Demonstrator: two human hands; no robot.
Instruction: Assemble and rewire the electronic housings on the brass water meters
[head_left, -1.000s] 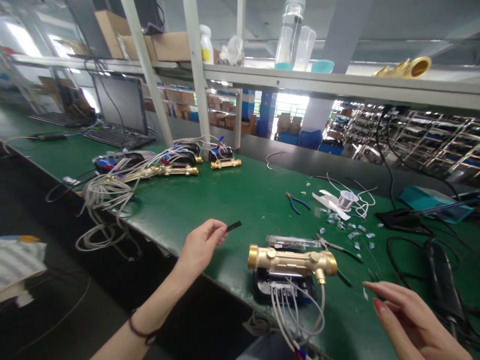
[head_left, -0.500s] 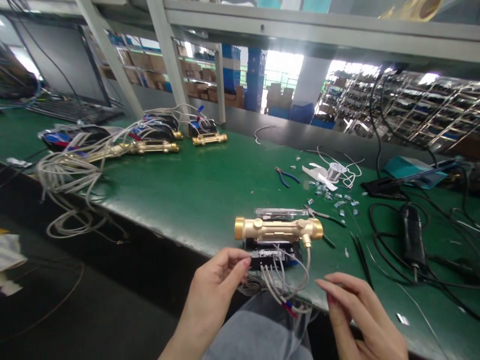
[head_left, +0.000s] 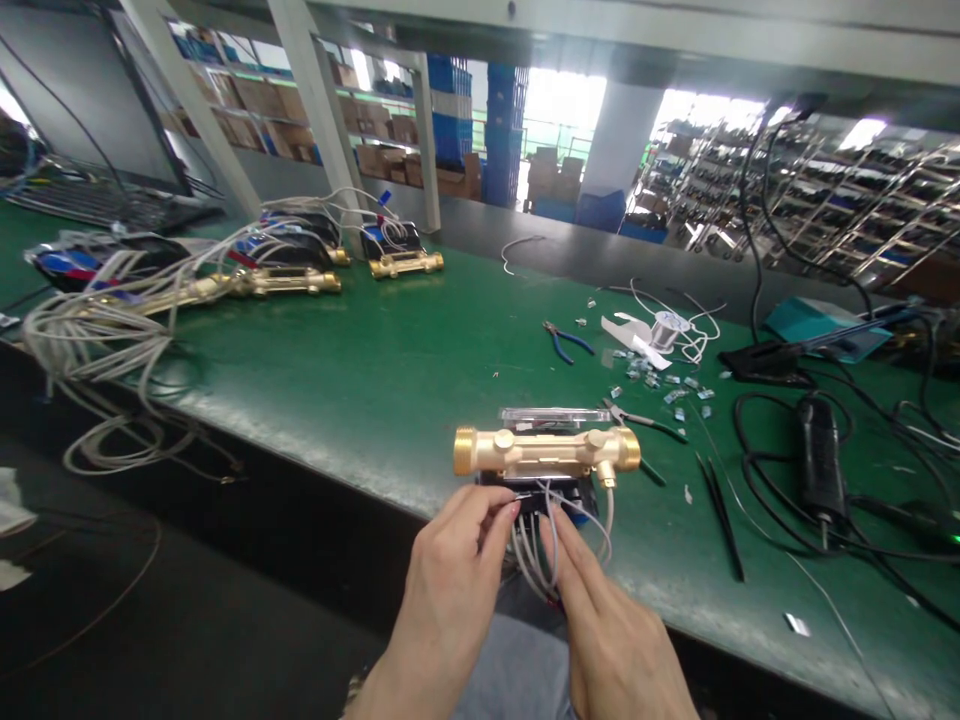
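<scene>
A brass meter body (head_left: 544,452) lies across the green bench (head_left: 375,380) near its front edge, on a black housing (head_left: 574,495). A clear plastic cover (head_left: 555,413) lies just behind it. Grey wires (head_left: 529,555) hang from the housing over the bench edge. My left hand (head_left: 454,570) is closed in a pinch on a small black strip, held against the housing's front. My right hand (head_left: 607,630) reaches up from below, its fingers closed on the grey wires beside the left fingertips.
Blue-handled pliers (head_left: 566,340), a solder spool (head_left: 664,325) and several small clipped bits lie behind the meter. Black tweezers (head_left: 720,510) and a black tool with cables (head_left: 821,460) are to the right. More brass meters (head_left: 401,263) and tangled grey cables (head_left: 90,340) are at the left.
My left hand brought the black strip from mid-air down to the housing. My right hand moved in from the right onto the wires. The view tilted downward.
</scene>
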